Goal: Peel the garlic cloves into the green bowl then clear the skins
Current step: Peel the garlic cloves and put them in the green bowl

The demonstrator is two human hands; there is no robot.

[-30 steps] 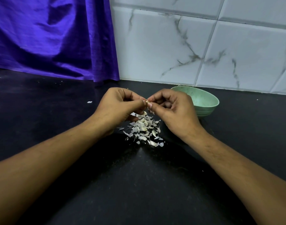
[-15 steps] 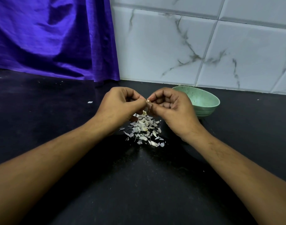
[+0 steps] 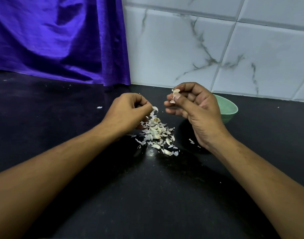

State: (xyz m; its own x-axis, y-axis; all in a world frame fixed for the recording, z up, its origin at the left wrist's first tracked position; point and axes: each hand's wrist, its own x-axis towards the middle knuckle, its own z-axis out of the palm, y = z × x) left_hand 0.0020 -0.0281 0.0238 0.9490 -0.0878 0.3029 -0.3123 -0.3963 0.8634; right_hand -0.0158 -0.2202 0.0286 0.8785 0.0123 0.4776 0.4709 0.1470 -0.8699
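Observation:
My right hand (image 3: 196,111) pinches a pale garlic clove (image 3: 175,94) between thumb and fingertips, raised above the counter. My left hand (image 3: 127,114) hovers to its left over a pile of garlic skins (image 3: 156,133), its fingertips pinching a strip of white skin (image 3: 155,109) that hangs just above the pile. The green bowl (image 3: 229,107) stands behind my right hand, mostly hidden by it; its inside cannot be seen.
The black counter (image 3: 147,195) stretches toward me. A marble-tiled wall (image 3: 216,49) closes the back, with a purple curtain (image 3: 53,40) at the left. Stray skin scraps (image 3: 99,107) lie at the left, and more scraps (image 3: 191,141) by my right wrist.
My hands were together on the clove; now they have parted. The right hand rose with the clove, and the left drew away holding a strip of skin over the pile.

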